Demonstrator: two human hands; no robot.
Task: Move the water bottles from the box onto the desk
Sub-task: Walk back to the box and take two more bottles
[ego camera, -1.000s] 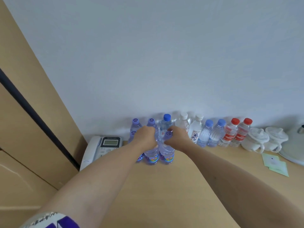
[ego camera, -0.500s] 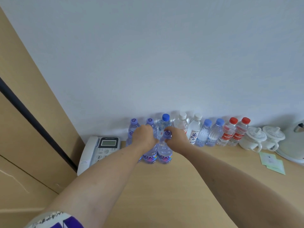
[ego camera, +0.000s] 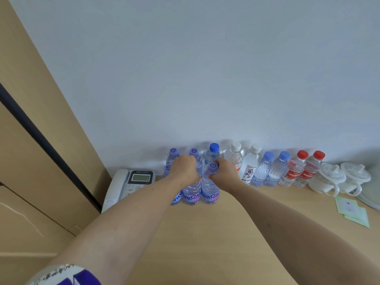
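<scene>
Several purple-capped water bottles stand grouped on the wooden desk [ego camera: 205,233] by the wall. My left hand [ego camera: 185,169] grips the neck of one front bottle [ego camera: 191,192], hiding its cap. My right hand [ego camera: 225,171] grips the neck of the bottle beside it [ego camera: 209,190], whose purple cap shows just left of my fingers. Both bottles stand upright on the desk. Behind them is a blue-capped bottle [ego camera: 213,150]. The box is out of view.
A row of white-, blue- and red-capped bottles [ego camera: 267,169] runs right along the wall. A white desk phone [ego camera: 131,182] sits at the left. Two white lidded cups [ego camera: 337,177], a white kettle base [ego camera: 372,194] and green paper slips [ego camera: 351,210] lie at the right.
Both hands stay on the two front bottles, which have hardly shifted. The camera view has drifted slightly.
</scene>
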